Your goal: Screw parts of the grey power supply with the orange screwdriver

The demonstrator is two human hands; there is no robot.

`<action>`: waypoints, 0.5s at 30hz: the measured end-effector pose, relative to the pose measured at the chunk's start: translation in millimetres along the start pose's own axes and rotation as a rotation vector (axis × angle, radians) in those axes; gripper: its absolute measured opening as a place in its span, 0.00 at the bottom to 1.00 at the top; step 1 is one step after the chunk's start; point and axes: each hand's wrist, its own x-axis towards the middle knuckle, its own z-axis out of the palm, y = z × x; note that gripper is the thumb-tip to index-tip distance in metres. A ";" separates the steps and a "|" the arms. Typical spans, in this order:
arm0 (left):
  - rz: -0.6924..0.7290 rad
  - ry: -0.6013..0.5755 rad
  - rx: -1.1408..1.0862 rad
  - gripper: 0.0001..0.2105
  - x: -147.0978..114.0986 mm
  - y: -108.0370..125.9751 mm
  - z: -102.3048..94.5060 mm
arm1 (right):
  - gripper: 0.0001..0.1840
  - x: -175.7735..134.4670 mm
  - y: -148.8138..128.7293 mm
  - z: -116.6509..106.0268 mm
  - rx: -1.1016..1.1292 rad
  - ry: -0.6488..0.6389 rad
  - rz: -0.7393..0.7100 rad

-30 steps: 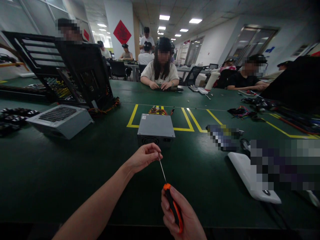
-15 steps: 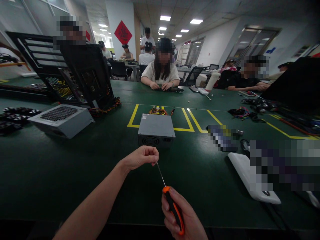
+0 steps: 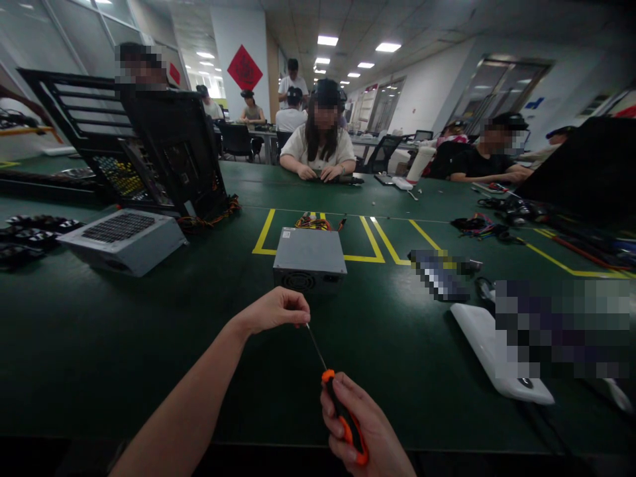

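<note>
My right hand (image 3: 365, 424) is wrapped around the black and orange handle of a screwdriver (image 3: 342, 414). Its thin metal shaft points up and away from me, to the left. At the shaft's tip, my left hand (image 3: 281, 310) is closed in a pinch. Whatever sits between those fingertips is hidden or too small to name. Just beyond my left hand, a grey metal power supply (image 3: 311, 255) rests on the green table, its fan grille and socket facing me. A bundle of coloured cables (image 3: 315, 222) lies behind it.
A second power supply (image 3: 124, 240) lies at left, before an open black computer case (image 3: 173, 156). At right are a white power bank-like box (image 3: 491, 348), a blurred-out dark object (image 3: 437, 273) and cables (image 3: 479, 225). A person (image 3: 318, 142) sits across the table (image 3: 238, 397).
Both hands hold nearly the same pose. My left hand and the screwdriver tip have shifted slightly left, and the right-hand grip has turned a little on the handle.
</note>
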 end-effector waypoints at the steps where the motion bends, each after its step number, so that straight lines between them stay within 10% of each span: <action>1: -0.001 -0.001 -0.003 0.07 0.0 -0.2 -0.4 | 0.23 -0.3 -0.1 1.0 0.007 0.020 0.015; 15: -0.012 0.028 -0.434 0.16 10.7 -11.5 21.0 | 0.26 0.0 -4.5 10.9 0.172 0.079 -0.010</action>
